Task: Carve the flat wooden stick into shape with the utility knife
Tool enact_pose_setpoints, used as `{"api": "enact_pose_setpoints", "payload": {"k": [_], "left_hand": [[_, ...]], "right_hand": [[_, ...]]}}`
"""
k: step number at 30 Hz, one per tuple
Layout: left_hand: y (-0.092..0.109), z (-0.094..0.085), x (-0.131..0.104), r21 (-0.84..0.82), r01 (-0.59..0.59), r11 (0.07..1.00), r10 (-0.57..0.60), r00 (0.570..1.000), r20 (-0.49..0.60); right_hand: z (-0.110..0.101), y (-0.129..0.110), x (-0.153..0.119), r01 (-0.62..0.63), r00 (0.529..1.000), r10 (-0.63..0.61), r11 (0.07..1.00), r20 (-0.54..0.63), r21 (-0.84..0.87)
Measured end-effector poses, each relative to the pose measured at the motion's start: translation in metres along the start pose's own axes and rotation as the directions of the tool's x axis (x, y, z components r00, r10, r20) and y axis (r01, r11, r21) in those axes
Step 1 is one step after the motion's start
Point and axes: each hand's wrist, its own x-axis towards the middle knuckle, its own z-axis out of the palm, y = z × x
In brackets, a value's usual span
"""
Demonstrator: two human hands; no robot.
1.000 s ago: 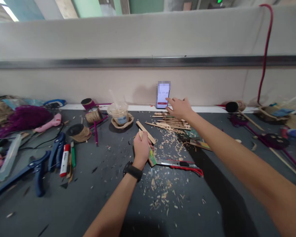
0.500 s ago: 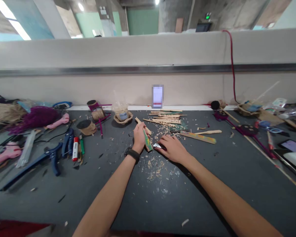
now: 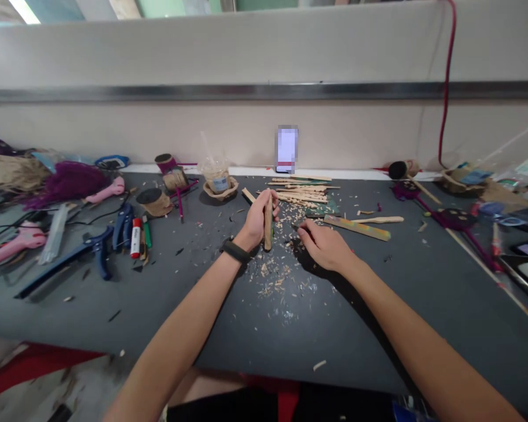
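Note:
My left hand [image 3: 258,220] is closed around a flat wooden strip [image 3: 268,225] that points down towards me. Its bare wood edge faces up, and a bit of green shows low on its side. Behind that hand, the end of another pale wooden piece [image 3: 248,195] sticks out. My right hand [image 3: 323,243] is closed in a pinch just above the table, apart from the strip. From its fingers pokes the thin dark tip of a small knife [image 3: 295,227]; the rest is hidden. Wood shavings [image 3: 278,284] lie scattered below and between both hands.
Carved wooden sticks [image 3: 305,193] lie beyond my hands. A painted strip [image 3: 356,227] is to the right. A plastic cup [image 3: 220,181], blue cutters [image 3: 99,246], a red-capped marker [image 3: 135,238] and a pink glue gun [image 3: 20,243] stand or lie leftward. A phone [image 3: 287,149] leans on the wall.
The left hand has rolled the strip from its green painted face onto its edge. My right hand has drawn away to the right, its shiny blade turned to a thin dark line. The view has tilted down.

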Motion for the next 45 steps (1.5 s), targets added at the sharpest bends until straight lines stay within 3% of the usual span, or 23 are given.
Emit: {"api": "enact_pose_setpoints", "payload": {"k": [7, 11, 15, 21, 25, 35, 45], "left_hand": [[0.004, 0.007, -0.003, 0.013, -0.005, 1.0, 0.005, 0.999, 0.038], [0.003, 0.007, -0.003, -0.006, 0.015, 1.0, -0.015, 0.997, 0.079], [0.003, 0.008, -0.003, -0.019, 0.032, 0.999, -0.031, 0.998, 0.052], [0.001, 0.008, 0.0, 0.008, 0.035, 0.999, -0.035, 0.999, 0.02], [-0.002, 0.005, 0.004, 0.004, 0.054, 0.999, -0.054, 0.998, 0.022], [-0.013, 0.001, 0.01, 0.161, -0.047, 0.986, 0.053, 0.998, -0.033], [0.003, 0.011, -0.001, 0.047, 0.153, 0.987, -0.153, 0.988, -0.001]], "right_hand": [[-0.003, -0.017, -0.005, 0.117, 0.992, -0.118, 0.993, 0.055, 0.015], [-0.004, -0.019, -0.006, 0.079, 0.992, -0.078, 0.997, 0.098, -0.003], [-0.005, -0.015, -0.006, 0.045, 0.994, -0.054, 0.994, 0.099, 0.095], [-0.007, -0.017, -0.008, 0.121, 0.988, -0.135, 0.979, 0.076, 0.161], [-0.009, -0.02, -0.01, 0.086, 0.994, -0.099, 0.975, 0.055, 0.206], [-0.008, -0.017, -0.008, 0.128, 0.991, -0.125, 0.99, 0.057, -0.056], [-0.012, -0.025, -0.01, 0.213, 0.975, -0.212, 0.977, 0.073, -0.01]]}}
